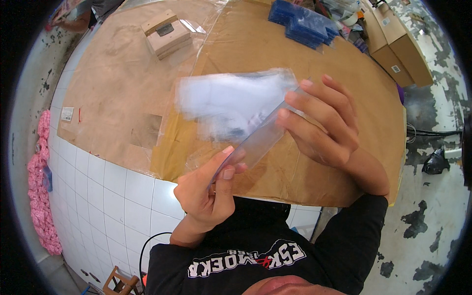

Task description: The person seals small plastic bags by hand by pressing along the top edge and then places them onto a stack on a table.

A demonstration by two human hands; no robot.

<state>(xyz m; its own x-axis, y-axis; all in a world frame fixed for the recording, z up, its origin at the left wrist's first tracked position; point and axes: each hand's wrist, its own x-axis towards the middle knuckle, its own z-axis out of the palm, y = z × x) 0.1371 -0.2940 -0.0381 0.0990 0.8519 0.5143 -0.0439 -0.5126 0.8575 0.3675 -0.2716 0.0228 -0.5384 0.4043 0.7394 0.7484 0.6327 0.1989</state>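
My left hand (209,191) pinches the lower end of a thin, clear plastic sheet (259,143) between thumb and fingers. The sheet is raised above the table and slants up to the right. At its upper end are the fingertips of my right hand (327,123), bent against its edge; the thumb's place is hard to make out. Just beyond, a loose pile of clear, whitish plastic sheets (231,98) lies on the cardboard-covered table (275,179).
At the far left of the table sits a wooden block (167,37) with a dark metal piece on top. Blue plastic pieces (302,24) are stacked at the back. A cardboard box (396,46) stands at the far right, beside cluttered plastic bags. Pink bundled material (42,196) hangs left.
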